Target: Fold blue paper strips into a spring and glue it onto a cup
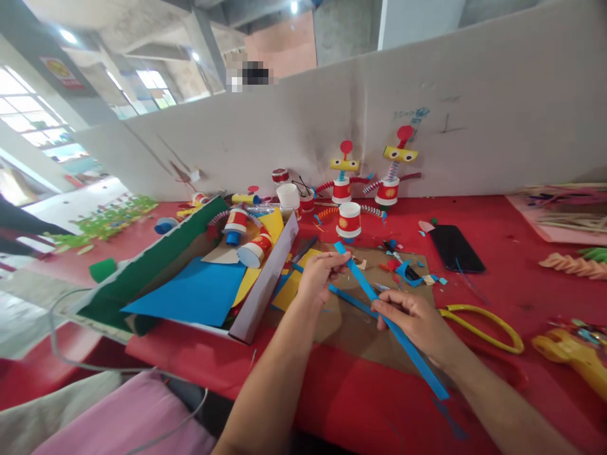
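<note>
My left hand (322,273) pinches a long blue paper strip (413,355) close to its upper end. Farther down the same strip, my right hand (411,319) grips it between thumb and fingers, so it slants across in front of me. Beneath lies a second blue strip (351,299), partly hidden by my hands, on a brown cardboard sheet (327,338). Just beyond my hands stands a red and white paper cup (349,220) with folded paper arms. Blue paper scraps (411,273) lie to the right of the strip.
On the left is a cardboard box (265,278) holding blue paper (190,292), yellow sheets and cup figures. Two finished-looking cup figures with yellow heads (344,165) stand against the grey partition (497,95). To the right are a black phone (458,248), yellow-handled scissors (505,325) and a yellow glue gun (571,354).
</note>
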`<state>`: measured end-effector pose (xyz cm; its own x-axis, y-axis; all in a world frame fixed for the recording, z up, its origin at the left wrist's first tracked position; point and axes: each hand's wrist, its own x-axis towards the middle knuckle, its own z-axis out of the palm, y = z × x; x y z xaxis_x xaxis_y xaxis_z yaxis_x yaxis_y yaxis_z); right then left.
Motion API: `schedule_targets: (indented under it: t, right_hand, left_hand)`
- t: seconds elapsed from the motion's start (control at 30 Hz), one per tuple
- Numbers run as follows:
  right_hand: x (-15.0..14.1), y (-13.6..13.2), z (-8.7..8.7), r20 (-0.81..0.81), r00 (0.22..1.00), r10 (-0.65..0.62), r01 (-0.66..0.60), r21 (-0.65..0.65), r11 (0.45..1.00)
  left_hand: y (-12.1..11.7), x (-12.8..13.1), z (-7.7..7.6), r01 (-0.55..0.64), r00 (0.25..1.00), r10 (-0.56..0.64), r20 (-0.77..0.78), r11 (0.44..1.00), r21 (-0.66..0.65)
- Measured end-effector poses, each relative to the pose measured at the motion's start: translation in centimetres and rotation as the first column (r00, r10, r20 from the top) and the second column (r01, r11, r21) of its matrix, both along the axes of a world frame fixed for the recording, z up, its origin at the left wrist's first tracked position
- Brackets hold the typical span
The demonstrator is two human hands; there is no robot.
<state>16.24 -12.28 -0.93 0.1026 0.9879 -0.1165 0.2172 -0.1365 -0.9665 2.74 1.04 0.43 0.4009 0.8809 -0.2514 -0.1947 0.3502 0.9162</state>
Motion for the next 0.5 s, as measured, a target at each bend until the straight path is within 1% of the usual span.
schedule_targets:
  t: [0.07,0.1,0.17,0.23,0.27,0.33,0.4,0.5]
  right_hand:
    - [0.0,0.0,0.1,0.0,1.0,-0.029,0.029,0.006,1.0]
    - [0.1,0.0,0.2,-0.006,0.999,-0.048,0.049,0.008,0.999]
    - [0.2,-0.1,0.2,-0.018,0.997,-0.079,0.079,0.014,0.997]
    - [0.5,-0.1,0.1,-0.019,0.996,-0.09,0.091,0.016,0.996]
    - [0.6,-0.1,0.0,-0.015,0.996,-0.092,0.093,0.019,0.996]
    - [0.7,-0.2,-0.2,0.002,0.995,-0.098,0.098,0.03,0.995]
    - [0.6,-0.1,-0.4,0.02,0.993,-0.115,0.114,0.044,0.993]
    - [0.3,0.1,0.0,0.058,0.99,-0.128,0.124,0.071,0.99]
  left_hand:
    - [-0.2,0.0,0.2,0.014,1.0,-0.015,0.026,1.0,0.01]
    - [-0.4,0.1,0.3,0.051,0.998,-0.051,0.026,0.999,0.014]
    - [-0.9,0.3,0.6,0.184,0.983,-0.184,-0.009,0.983,0.023]
    - [-1.5,0.5,0.7,0.324,0.944,-0.321,-0.077,0.946,0.022]
    - [-1.8,0.7,0.8,0.364,0.927,-0.36,-0.105,0.931,0.017]
    - [-2.2,0.9,0.8,0.39,0.913,-0.387,-0.132,0.921,0.001]
    - [-2.4,1.1,0.7,0.38,0.917,-0.38,-0.121,0.925,-0.021]
    - [-2.4,1.2,0.5,0.36,0.927,-0.364,-0.095,0.931,-0.052]
